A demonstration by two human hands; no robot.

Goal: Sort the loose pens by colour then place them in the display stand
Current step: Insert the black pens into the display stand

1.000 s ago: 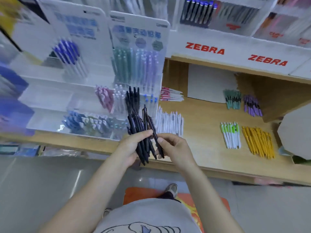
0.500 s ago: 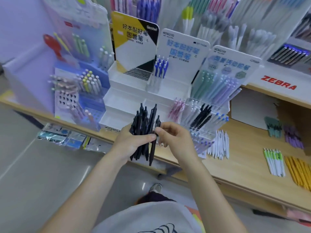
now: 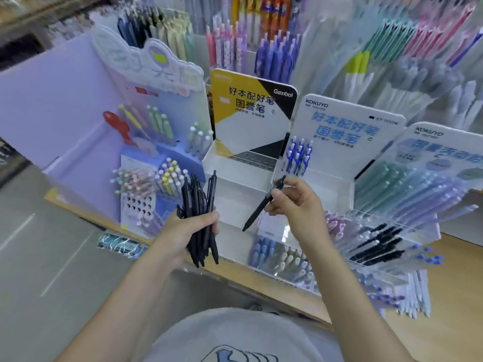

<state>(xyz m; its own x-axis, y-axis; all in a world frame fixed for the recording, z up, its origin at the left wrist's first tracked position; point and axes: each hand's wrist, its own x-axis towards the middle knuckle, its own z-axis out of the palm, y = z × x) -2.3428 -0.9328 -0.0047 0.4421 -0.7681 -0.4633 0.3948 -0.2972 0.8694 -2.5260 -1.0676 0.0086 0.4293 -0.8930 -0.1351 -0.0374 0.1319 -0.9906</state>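
Two hands are apart in front of the white display stand (image 3: pixel 236 184) with the yellow and black card. The left hand (image 3: pixel 183 233) is wrapped around a bundle of black pens (image 3: pixel 200 218), which stand roughly upright, their tops above the fist and their tips below it. The right hand (image 3: pixel 295 202) pinches a single black pen (image 3: pixel 262 205) between thumb and fingers; it slants with its tip down and to the left, over the stand's bare white tray. To the right, a clear stand (image 3: pixel 392 226) holds more black pens (image 3: pixel 376 244) lying in a row beside blue and pastel ones. Both stands sit on a wooden worktop (image 3: pixel 444 322).
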